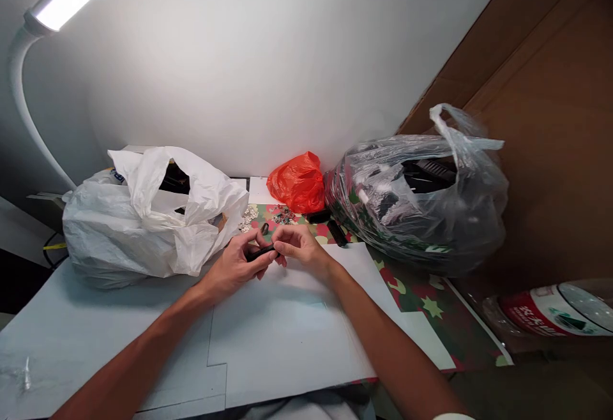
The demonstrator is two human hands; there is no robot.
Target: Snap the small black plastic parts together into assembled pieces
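My left hand [238, 262] and my right hand [301, 246] meet over the white board [287, 330] near its far edge. Together they pinch a small black stick-shaped piece [261, 253], the left hand curled round one end, the right hand's fingertips closed on the other end. Just beyond the hands lie small shiny loose bits [249, 216], a small dark piece [265, 228] and a heap of tiny coloured bits [284, 216].
A white plastic bag [143, 222] sits left, a small orange bag [297, 182] at the back, a big clear bag of dark parts [416, 203] right. Two black bars [336, 233] lie by it on patterned paper [421, 299]. Lamp [43, 18] upper left, a tape roll [555, 311] far right.
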